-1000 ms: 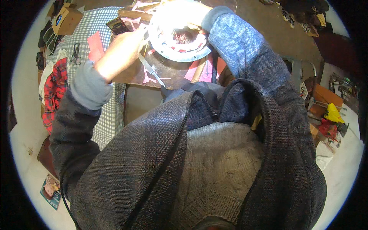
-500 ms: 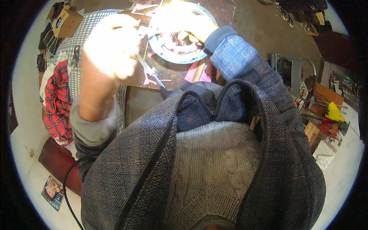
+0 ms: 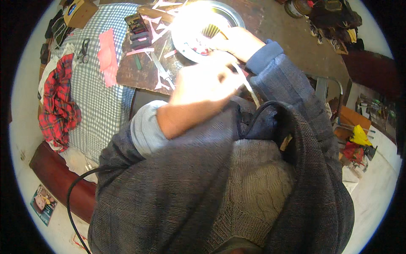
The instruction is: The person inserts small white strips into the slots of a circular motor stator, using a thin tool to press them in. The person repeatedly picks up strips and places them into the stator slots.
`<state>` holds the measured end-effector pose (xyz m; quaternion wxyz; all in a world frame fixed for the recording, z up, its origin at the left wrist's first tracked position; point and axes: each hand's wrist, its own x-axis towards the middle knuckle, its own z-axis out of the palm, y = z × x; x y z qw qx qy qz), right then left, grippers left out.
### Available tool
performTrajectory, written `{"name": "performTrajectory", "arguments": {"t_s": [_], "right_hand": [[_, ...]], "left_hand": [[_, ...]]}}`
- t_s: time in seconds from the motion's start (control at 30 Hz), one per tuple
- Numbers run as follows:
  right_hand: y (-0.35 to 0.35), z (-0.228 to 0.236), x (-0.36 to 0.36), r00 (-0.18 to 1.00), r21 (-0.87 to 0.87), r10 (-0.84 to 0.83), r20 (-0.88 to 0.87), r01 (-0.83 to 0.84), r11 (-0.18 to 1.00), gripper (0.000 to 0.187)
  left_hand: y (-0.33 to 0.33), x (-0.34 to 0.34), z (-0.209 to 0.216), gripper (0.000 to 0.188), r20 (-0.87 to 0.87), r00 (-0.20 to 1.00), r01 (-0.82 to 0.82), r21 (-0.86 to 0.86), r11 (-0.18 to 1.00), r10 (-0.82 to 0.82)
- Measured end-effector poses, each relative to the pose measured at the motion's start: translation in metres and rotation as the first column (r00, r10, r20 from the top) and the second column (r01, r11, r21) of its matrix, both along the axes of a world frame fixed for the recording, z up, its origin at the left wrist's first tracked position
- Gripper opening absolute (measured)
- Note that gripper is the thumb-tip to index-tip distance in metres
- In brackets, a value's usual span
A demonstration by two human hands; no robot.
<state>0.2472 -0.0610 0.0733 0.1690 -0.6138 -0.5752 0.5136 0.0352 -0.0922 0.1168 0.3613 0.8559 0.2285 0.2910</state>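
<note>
Round grey metal housing (image 3: 182, 47), probably heavy, stiff, best gripped by rim (image 3: 235, 15); left hand (image 3: 207, 80), right hand (image 3: 239, 44) seemingly half-curled, holds unclear.

dark glasses (image 3: 83, 51) lie on a checked tablecloth (image 3: 95, 110) near red plaid fabric (image 3: 58, 101).

The scene is viewed from the person's head, through the left of two side-by-side fisheye cameras, which is pointed steeply downward. The dark woven plaid jacket (image 3: 165, 186) is seen from very near, filling the lower middle. The bare left hand (image 3: 205, 80) and bare right hand (image 3: 241, 44) are framed farther up, near the flat brown tabletop (image 3: 127, 75). Straight edges are bent toward the round, black-bordered rim.
</note>
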Motion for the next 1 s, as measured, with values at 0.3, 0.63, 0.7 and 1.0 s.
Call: {"name": "performTrajectory", "arguments": {"t_s": [0.3,0.63,0.7,1.0], "right_hand": [[-0.05,0.04,-0.015,0.973,0.3,-0.041,0.228,-0.03,0.953,0.033],[-0.085,0.036,-0.026,0.997,0.472,-0.069,-0.039,0.08,0.878,0.034],[-0.092,0.032,-0.032,0.995,0.534,-0.082,-0.049,0.096,0.84,0.033],[-0.056,-0.036,-0.029,0.949,0.26,-0.049,-0.31,0.134,0.956,0.029]], "left_hand": [[0.047,-0.016,-0.108,0.028,0.204,0.919,0.149,-0.972,0.182,0.337],[0.025,-0.02,-0.055,0.041,0.07,0.997,0.052,-0.556,0.829,-0.015],[0.02,-0.021,-0.049,0.034,0.071,0.996,0.066,-0.274,0.959,-0.049],[-0.017,-0.023,-0.026,0.012,-0.001,0.955,-0.164,-0.835,0.526,0.297]]}}
